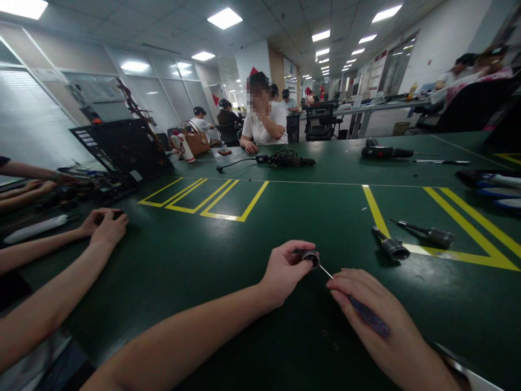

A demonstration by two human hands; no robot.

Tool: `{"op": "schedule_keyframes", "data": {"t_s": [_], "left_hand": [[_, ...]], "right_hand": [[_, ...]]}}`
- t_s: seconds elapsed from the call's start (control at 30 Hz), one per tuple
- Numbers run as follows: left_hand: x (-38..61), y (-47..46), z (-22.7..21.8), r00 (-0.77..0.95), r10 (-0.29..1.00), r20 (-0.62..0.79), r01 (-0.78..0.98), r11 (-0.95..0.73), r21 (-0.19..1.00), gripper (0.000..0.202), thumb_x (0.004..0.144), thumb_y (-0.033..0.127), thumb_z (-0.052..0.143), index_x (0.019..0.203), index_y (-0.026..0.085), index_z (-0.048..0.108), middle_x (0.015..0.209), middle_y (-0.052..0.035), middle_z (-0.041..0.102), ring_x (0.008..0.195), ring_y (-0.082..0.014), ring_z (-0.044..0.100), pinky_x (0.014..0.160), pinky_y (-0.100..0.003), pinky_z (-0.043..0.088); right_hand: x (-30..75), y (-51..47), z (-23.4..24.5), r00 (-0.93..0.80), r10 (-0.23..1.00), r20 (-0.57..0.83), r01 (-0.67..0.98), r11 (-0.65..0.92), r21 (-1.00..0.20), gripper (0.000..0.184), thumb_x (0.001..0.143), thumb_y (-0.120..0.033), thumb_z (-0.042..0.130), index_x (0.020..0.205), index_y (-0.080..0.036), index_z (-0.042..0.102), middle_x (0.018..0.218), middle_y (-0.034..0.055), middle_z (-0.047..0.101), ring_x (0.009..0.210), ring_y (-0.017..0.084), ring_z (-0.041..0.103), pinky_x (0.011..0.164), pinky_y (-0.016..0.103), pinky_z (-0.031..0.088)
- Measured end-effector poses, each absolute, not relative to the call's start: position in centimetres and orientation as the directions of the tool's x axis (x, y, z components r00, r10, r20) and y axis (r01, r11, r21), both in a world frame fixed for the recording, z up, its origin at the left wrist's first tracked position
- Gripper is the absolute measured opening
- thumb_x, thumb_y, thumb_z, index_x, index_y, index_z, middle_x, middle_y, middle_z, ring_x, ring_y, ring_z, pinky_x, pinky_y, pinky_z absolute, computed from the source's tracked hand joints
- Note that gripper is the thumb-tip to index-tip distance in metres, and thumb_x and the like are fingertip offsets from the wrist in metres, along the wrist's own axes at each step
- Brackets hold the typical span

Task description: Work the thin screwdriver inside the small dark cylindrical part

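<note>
My left hand (285,271) pinches a small grey metal cup (311,255) by its rim, open end turned toward me and the right. It resembles the hole saws lying nearby, but its far side is hidden by my fingers. In my right hand (372,304) is a screwdriver (369,316) with a dark bluish handle. Its thin bright shaft points up and left to the cup's mouth; whether the tip touches the inside I cannot tell. To the right lie two hole saws with shanks, the nearer one (394,248) and the farther one (440,237), both on their sides.
A cordless drill (386,152) and a corded tool (285,158) lie toward the back of the green table (228,260). Yellow tape (223,216) marks its top. At left, a co-worker's hands (108,225) hold something dark. Another person (266,122) sits opposite.
</note>
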State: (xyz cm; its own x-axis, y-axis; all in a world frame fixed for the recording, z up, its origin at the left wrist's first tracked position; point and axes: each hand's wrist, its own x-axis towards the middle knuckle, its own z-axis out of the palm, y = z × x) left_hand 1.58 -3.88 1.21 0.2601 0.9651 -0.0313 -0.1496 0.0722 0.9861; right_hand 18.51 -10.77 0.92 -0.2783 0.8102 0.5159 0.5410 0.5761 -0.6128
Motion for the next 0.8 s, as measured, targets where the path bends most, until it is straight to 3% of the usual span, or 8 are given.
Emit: {"op": "schedule_keyframes", "data": {"t_s": [0.33,0.8], "left_hand": [[1.5,-3.9,0.8,0.238,0.971,-0.019,-0.121,0.049,0.991,0.026,0.067,0.004,0.062,0.091,0.012,0.065,0.091,-0.0062,0.069,0.092,-0.0211,0.066,0.084,-0.035,0.051],[1.6,-3.9,0.8,0.236,0.972,0.007,-0.095,0.015,0.995,0.027,0.066,0.003,0.061,0.091,0.013,0.064,0.093,-0.0071,0.068,0.091,-0.0206,0.066,0.083,-0.034,0.051]], "right_hand": [[18.6,-11.1,1.0,-0.338,0.766,0.548,0.635,0.615,-0.468,0.020,0.090,-0.023,0.048,0.109,-0.028,0.052,0.103,0.0046,0.067,0.103,0.026,0.061,0.084,0.048,0.051],[18.1,-11.1,2.0,-0.419,0.676,0.606,0.643,0.692,-0.328,0.019,0.087,-0.013,0.046,0.103,-0.021,0.054,0.087,0.0070,0.069,0.085,0.024,0.067,0.084,0.051,0.052]]}}
